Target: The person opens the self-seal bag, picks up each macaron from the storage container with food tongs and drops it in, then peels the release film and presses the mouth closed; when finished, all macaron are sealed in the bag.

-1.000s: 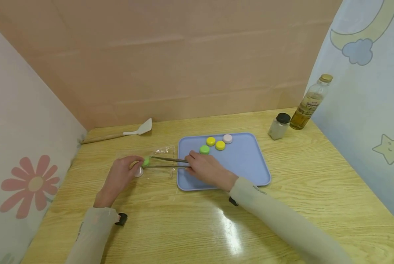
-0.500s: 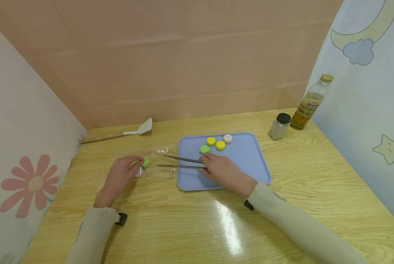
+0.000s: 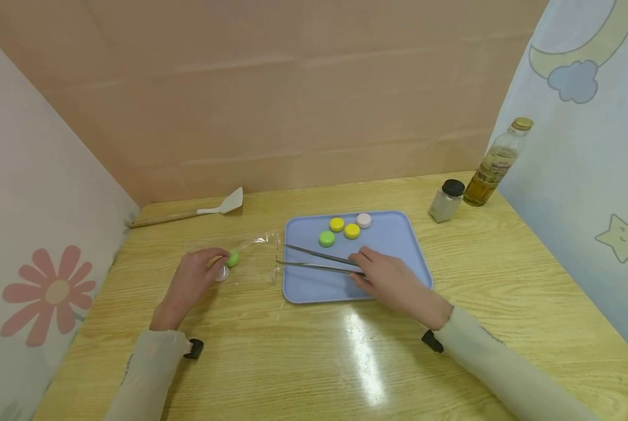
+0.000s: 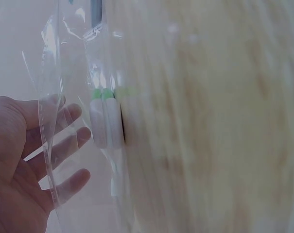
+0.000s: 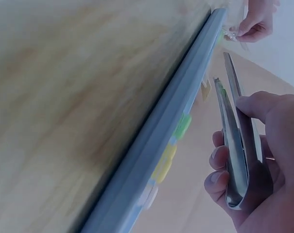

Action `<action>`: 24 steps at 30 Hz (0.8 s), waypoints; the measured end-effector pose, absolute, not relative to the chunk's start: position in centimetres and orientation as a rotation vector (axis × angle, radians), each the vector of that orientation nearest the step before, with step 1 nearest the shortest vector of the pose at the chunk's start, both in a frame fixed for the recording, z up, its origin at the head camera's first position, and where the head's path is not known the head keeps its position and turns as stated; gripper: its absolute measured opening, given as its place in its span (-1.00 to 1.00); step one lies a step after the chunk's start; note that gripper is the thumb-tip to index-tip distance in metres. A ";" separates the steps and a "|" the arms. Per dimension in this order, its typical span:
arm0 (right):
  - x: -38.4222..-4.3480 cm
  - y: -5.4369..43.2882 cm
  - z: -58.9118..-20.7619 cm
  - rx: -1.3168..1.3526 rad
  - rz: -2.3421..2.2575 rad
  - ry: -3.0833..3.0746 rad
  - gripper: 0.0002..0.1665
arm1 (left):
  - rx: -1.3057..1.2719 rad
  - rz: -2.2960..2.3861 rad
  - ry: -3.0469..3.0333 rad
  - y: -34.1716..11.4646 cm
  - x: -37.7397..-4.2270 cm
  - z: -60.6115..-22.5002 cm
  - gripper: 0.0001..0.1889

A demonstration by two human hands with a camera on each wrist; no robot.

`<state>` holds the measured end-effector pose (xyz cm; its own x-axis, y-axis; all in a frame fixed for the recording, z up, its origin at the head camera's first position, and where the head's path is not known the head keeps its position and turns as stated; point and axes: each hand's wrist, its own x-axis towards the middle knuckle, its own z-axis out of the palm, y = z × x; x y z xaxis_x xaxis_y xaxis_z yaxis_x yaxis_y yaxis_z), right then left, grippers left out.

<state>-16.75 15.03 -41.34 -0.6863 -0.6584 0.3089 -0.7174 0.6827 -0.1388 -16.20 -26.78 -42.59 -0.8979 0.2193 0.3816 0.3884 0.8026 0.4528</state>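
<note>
At the frame's left edge, a smooth pale wall carries a printed flower point(image 3: 56, 292), its lower stem faint. At centre left, a spatula point(image 3: 182, 216) with a long wooden handle and a white, flat-ended blade lies on the yellowish wood-grain worktop point(image 3: 272, 362). Below it, the left hand point(image 3: 187, 282) pinches a crinkled clear plastic bag point(image 3: 257, 266) between thumb and fingertips, nearly closed, the remaining fingers loosely spread behind the film; the hand covers the bag's left end, and the film's outline is hard to follow. Inside sit a round green piece point(image 3: 232, 258), partly behind the fingertips, and a whitish piece point(image 3: 222, 273), also partly hidden. At centre, a matt blue tray point(image 3: 398, 245) with rounded corners bears smooth, domed rounds: one green disc point(image 3: 327, 238), two yellow discs point(image 3: 352, 231) and one pale pink disc point(image 3: 363, 220). Across it, the right hand point(image 3: 395, 285) grips metal tongs point(image 3: 321, 254), its fingers curled round the bent end, which the head view hides; the tong arms stand apart with nothing between them, tips at the tray's left rim. At right stand a faceted glass jar point(image 3: 444, 204) with a black lid, its contents unclear, and a gold-capped glass bottle point(image 3: 490, 172) of amber liquid, its label unreadable
</note>
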 end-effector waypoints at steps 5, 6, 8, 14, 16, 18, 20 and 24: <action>-16.0 16.8 -41.5 1.070 0.381 -2.657 -0.63 | -0.478 -0.766 -2.669 -26.8 -16.2 -42.7 -0.88; -15.9 17.2 -41.5 1.066 0.378 -2.654 -0.63 | -0.478 -0.771 -2.670 -26.8 -16.2 -42.6 -0.88; -15.6 18.0 -41.5 1.056 0.382 -2.652 -0.63 | -0.478 -0.779 -2.674 -26.8 -16.2 -42.6 -0.87; -14.5 20.6 -41.7 1.011 0.404 -2.632 -0.64 | -0.472 -0.789 -2.676 -26.6 -16.1 -42.4 -0.87; -14.3 21.4 -41.8 0.996 0.411 -2.626 -0.64 | -0.472 -0.787 -2.678 -26.6 -16.1 -42.4 -0.87; -14.1 22.2 -42.0 0.980 0.413 -2.624 -0.64 | -0.470 -0.786 -2.683 -26.6 -16.1 -42.4 -0.87; -13.9 22.8 -42.1 0.966 0.413 -2.620 -0.63 | -0.464 -0.786 -2.688 -26.6 -16.1 -42.4 -0.86; -13.9 23.7 -42.3 0.943 0.413 -2.600 -0.62 | -0.462 -0.782 -2.685 -26.7 -16.0 -42.4 -0.87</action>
<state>-13.87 23.74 -42.27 -0.7203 -0.5585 0.4114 -0.6586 0.7369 -0.1526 -16.01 -26.68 -42.45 -0.9014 0.2183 0.3739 0.3849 0.7995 0.4612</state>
